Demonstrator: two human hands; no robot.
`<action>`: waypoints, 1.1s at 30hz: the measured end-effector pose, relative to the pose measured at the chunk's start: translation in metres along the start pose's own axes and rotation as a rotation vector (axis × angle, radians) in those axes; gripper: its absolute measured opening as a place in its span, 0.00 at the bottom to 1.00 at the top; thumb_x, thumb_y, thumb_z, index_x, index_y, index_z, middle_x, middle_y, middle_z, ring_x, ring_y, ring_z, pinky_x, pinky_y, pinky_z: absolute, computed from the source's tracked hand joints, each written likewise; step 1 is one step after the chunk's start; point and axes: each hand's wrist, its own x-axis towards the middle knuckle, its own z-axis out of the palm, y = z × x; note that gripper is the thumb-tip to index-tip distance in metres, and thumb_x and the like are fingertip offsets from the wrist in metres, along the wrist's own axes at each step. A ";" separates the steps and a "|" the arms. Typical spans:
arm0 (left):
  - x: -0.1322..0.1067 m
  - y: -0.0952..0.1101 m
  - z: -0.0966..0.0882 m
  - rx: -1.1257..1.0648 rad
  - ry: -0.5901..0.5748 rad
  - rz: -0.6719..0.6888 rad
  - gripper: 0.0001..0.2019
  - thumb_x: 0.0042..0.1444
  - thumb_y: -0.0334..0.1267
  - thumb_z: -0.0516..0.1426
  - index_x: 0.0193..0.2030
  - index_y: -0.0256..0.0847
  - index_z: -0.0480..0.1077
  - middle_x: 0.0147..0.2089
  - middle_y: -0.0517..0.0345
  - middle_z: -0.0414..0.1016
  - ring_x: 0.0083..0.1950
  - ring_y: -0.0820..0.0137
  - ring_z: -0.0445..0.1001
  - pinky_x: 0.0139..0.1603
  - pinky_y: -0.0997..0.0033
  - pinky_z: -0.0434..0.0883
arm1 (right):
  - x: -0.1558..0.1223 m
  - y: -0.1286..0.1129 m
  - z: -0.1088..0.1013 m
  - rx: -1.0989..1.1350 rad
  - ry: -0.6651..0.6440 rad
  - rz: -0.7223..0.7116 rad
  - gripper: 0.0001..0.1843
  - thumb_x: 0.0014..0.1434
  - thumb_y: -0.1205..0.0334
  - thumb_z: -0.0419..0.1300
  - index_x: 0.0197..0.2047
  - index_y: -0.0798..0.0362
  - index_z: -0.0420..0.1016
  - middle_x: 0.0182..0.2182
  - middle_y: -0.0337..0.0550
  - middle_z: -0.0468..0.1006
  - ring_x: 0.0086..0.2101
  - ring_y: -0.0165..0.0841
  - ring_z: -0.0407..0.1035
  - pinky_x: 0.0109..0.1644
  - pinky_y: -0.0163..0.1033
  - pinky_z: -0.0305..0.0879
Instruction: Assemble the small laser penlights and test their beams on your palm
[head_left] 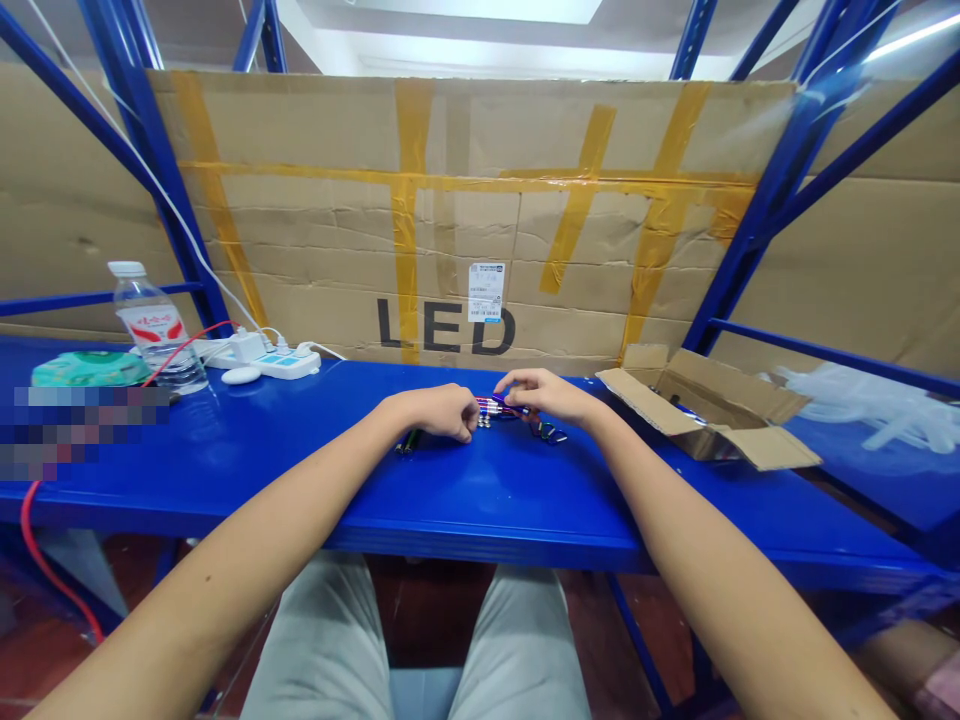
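My left hand (439,412) rests curled on the blue steel shelf top (315,480), its fingertips beside a few small silver pieces (484,421). My right hand (544,395) reaches in from the other side, fingers pinched on a small purple-and-red metal item (499,404). Dark metal clips (549,432) lie just below that hand. Some thin green-and-black items (407,443) sit near my left wrist. The small items are too tiny to name exactly, and my fingers partly hide them.
An open cardboard box (705,405) stands to the right, with a clear plastic bag (870,405) beyond it. At left are a power strip (277,360), water bottle (157,330) and green round package (90,370). A taped cardboard sheet (472,200) stands behind the shelf.
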 end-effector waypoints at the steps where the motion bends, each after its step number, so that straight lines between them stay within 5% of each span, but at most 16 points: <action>1: 0.000 0.004 0.001 -0.026 -0.010 0.028 0.05 0.44 0.32 0.61 0.31 0.41 0.75 0.30 0.60 0.77 0.31 0.70 0.72 0.32 0.75 0.64 | 0.000 0.000 0.000 -0.002 0.003 -0.003 0.14 0.53 0.58 0.62 0.43 0.54 0.73 0.25 0.37 0.73 0.23 0.27 0.66 0.24 0.32 0.61; 5: 0.003 0.008 0.003 -0.110 0.009 0.115 0.09 0.45 0.36 0.63 0.36 0.42 0.76 0.31 0.60 0.78 0.32 0.70 0.74 0.32 0.75 0.65 | -0.001 -0.002 -0.001 -0.014 0.014 0.000 0.14 0.53 0.58 0.61 0.43 0.54 0.74 0.26 0.38 0.74 0.23 0.27 0.66 0.24 0.32 0.62; 12: 0.013 -0.008 0.009 0.162 0.308 0.075 0.11 0.53 0.31 0.54 0.39 0.41 0.77 0.39 0.50 0.79 0.42 0.63 0.75 0.43 0.70 0.65 | 0.001 0.001 -0.003 -0.023 0.053 0.018 0.13 0.53 0.59 0.61 0.42 0.54 0.74 0.22 0.36 0.72 0.22 0.28 0.66 0.23 0.32 0.61; 26: 0.011 -0.001 0.013 0.288 0.220 -0.066 0.10 0.55 0.36 0.53 0.37 0.41 0.76 0.36 0.47 0.78 0.38 0.60 0.75 0.37 0.68 0.65 | -0.002 -0.006 0.001 -0.059 0.052 0.042 0.12 0.55 0.60 0.59 0.42 0.55 0.74 0.25 0.37 0.72 0.23 0.27 0.66 0.24 0.32 0.62; 33: 0.006 0.002 0.007 0.336 0.151 -0.021 0.11 0.54 0.32 0.52 0.36 0.40 0.76 0.36 0.48 0.77 0.35 0.64 0.73 0.31 0.70 0.61 | -0.001 -0.005 0.002 -0.065 0.035 0.026 0.13 0.55 0.59 0.59 0.43 0.55 0.74 0.27 0.39 0.74 0.23 0.27 0.66 0.24 0.33 0.63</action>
